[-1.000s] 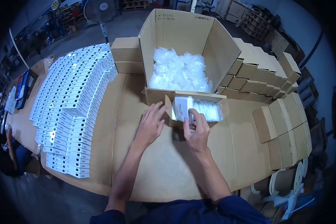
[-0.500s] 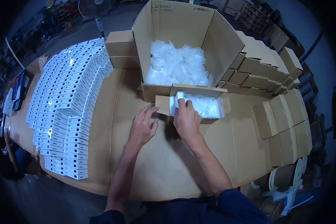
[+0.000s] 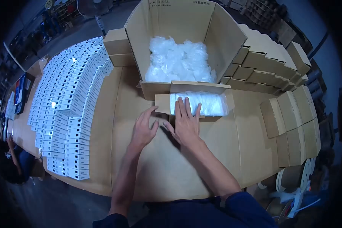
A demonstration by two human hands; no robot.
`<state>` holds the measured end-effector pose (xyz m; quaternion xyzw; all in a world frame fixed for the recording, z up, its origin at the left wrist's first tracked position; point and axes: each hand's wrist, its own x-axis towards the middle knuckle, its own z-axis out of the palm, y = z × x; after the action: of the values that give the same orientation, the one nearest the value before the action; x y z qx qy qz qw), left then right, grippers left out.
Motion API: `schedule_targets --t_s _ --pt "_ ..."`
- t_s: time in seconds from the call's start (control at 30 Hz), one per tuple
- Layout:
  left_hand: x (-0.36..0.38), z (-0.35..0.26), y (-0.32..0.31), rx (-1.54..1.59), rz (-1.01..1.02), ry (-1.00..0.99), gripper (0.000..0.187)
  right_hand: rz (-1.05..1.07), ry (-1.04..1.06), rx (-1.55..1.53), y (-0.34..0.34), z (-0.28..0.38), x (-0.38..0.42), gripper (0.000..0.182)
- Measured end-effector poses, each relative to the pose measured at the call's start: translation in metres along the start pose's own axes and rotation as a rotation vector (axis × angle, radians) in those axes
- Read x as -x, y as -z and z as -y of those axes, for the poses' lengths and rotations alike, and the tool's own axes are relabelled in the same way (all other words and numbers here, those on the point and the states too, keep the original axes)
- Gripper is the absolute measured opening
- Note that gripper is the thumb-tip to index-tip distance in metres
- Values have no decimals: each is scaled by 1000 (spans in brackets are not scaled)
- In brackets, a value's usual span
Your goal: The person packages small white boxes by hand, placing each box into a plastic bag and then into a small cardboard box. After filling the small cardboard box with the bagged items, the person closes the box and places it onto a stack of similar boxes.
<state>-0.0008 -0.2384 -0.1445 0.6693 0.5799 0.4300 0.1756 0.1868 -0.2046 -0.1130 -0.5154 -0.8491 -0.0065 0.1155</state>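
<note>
Small carton point(image 3: 162, 103) stands open on the desk point(image 3: 250, 133), just in front of a large box point(image 3: 226, 45), with clear plastic packets point(image 3: 212, 106) packed across its top. The right hand point(image 3: 187, 129) lies on the left part of these packets, fingers spread and flat, gripping nothing. The left hand point(image 3: 143, 129) is beside the left flap, fingers parted and slightly curled; whether a fingertip touches the cardboard cannot be told. The carton is probably light to moderate in weight, with walls stiff enough to take hold of at opposite ends, though the flaps would likely bend. The plastic looks soft and slippery, so its loose folds may snag on the rim. The large box limits movement away from the person, while the desk reaches toward the near edge, under the forearms, giving more room that way. White boxes point(image 3: 70, 87) form a tall stack on the left, brown boxes point(image 3: 290, 117) stand at the right, and soft plastic bundles point(image 3: 178, 60) fill the large box's lower part.
</note>
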Motion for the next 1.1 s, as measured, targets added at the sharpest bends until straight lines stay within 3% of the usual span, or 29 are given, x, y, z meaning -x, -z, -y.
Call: schedule_targets --t_s 0.13,0.17,0.23,0.3,0.4,0.53,0.57,0.63,0.7,0.8,0.83,0.93,0.97,1.07,1.1 --pt "6 -16 -5 143 -29 92 53 -90 59 -193 16 -22 22 81" --pt "7 -19 -7 172 -32 114 52 -272 7 -281 28 -25 33 70" --pt "2 -24 -12 251 -61 160 49 -714 -229 -543 7 -51 62 53" --pt "0 -27 -17 349 -92 219 45 -879 -692 -816 1 -81 73 35" --pt "-13 -30 -34 423 -241 313 37 -780 -744 -1031 -11 -143 63 25" --pt "-36 -42 -54 502 -458 192 34 -390 -647 -889 -7 -189 31 36" --pt "-37 -44 -49 322 -371 271 38 -343 -605 -766 -11 -197 25 39" --pt "-34 -42 -46 349 -379 287 38 -314 -526 -556 -8 -199 19 50" --pt "-25 -29 -44 259 -373 256 42 -207 -484 -658 -1 -199 31 51" --pt "7 -62 -11 399 -163 346 51 -78 -408 -693 23 -183 63 49" --pt "16 -69 6 251 -79 317 55 -48 -380 -685 32 -177 73 48" --pt "21 -84 45 -277 8 1 51 42 -463 -964 49 -154 106 46" --pt "14 -90 55 -317 17 -105 39 30 -449 -1017 44 -154 112 45" --pt "-27 -78 70 256 517 210 30 28 -464 -1161 37 -154 131 45" --pt "-40 -67 67 264 573 243 24 49 -496 -1199 41 -154 135 46"
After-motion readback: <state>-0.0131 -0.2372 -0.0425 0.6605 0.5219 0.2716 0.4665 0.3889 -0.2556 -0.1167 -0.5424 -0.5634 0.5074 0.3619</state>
